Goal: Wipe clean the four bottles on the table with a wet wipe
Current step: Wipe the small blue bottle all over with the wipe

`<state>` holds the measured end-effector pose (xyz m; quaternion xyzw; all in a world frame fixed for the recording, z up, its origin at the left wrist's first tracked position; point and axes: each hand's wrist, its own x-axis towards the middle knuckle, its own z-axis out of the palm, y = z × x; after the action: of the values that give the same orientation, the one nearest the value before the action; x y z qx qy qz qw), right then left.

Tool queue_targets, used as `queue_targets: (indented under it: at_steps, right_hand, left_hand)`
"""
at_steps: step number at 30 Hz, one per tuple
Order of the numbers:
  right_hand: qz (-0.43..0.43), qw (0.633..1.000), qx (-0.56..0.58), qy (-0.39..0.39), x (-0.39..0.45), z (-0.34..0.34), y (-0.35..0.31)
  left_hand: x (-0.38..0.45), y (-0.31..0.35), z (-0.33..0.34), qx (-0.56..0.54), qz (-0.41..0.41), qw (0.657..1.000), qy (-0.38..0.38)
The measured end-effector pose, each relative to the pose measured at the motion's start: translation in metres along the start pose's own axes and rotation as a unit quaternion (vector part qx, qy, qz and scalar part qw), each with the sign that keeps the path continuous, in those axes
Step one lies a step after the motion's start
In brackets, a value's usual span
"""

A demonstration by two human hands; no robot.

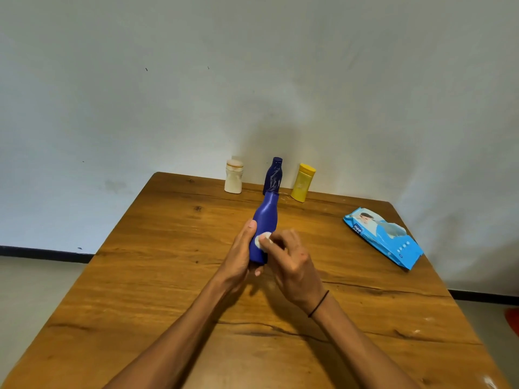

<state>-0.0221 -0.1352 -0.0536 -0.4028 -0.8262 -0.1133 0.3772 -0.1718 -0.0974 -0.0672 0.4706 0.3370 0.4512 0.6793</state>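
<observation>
The blue bottle (pixel 265 220) is up off the wooden table (pixel 168 276), tilted neck-away, over its middle. The left hand (pixel 238 259) grips its lower body, thumb along the side. The right hand (pixel 289 259) pinches a small white wet wipe (pixel 263 239) against the bottle's side, fingers curled round it. At the far edge stand three more in a row: a cream bottle (pixel 233 176), a dark navy bottle (pixel 273 175) and a yellow bottle (pixel 302 182). Off to the right lies the blue pack of wipes (pixel 384 237). A black band (pixel 318 304) circles the right wrist.
</observation>
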Motion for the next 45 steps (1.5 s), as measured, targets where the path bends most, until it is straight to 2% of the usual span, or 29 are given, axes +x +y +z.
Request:
queue_targets:
  at_steps: [4, 8, 11, 13, 16, 21, 24, 30, 35, 38, 42, 45]
  right_hand:
    - [-0.131, 0.987, -0.074, -0.055, -0.012, -0.01, 0.015]
    - [-0.137, 0.984, -0.114, -0.019, 0.001, -0.013, 0.032]
    - [-0.071, 0.989, -0.13, 0.024, 0.021, -0.014, 0.035]
    - [0.006, 0.991, -0.124, 0.054, 0.032, -0.014, 0.034]
    - [0.105, 0.985, -0.075, 0.115, 0.038, -0.009, 0.026]
    - [0.264, 0.946, 0.033, 0.188, 0.039, 0.001, 0.007]
    - [0.307, 0.927, 0.064, 0.204, 0.039, 0.004, 0.001]
    - [0.225, 0.963, 0.05, 0.141, 0.015, 0.004, -0.003]
    - [0.059, 0.997, 0.011, 0.051, -0.019, 0.004, -0.015]
    - [-0.02, 1.0, 0.015, 0.009, -0.024, -0.003, -0.014]
    - [-0.117, 0.992, -0.038, -0.042, -0.027, -0.012, -0.001]
    - [-0.138, 0.987, -0.066, -0.052, -0.026, -0.015, 0.012]
  left_hand:
    - [-0.005, -0.001, 0.0, 0.02, -0.007, 1.0, 0.004]
    - [-0.007, -0.003, 0.004, 0.027, 0.01, 0.999, -0.028]
    - [-0.008, -0.005, 0.007, 0.026, 0.035, 0.998, -0.05]
    - [-0.009, -0.006, 0.009, 0.019, 0.038, 0.998, -0.055]
    - [-0.011, -0.007, 0.009, 0.02, 0.033, 0.998, -0.058]
    - [-0.014, -0.007, 0.008, 0.013, 0.031, 0.997, -0.062]
    - [-0.014, -0.008, 0.007, 0.009, 0.036, 0.997, -0.062]
    - [-0.017, -0.005, 0.003, -0.001, 0.033, 0.998, -0.053]
    - [-0.017, -0.005, 0.007, 0.008, -0.007, 1.0, 0.01]
    - [-0.02, -0.01, 0.005, 0.011, -0.024, 0.999, 0.045]
    - [-0.026, -0.009, 0.007, 0.019, -0.03, 0.998, 0.056]
    - [-0.026, -0.005, 0.011, 0.021, -0.022, 0.999, 0.045]
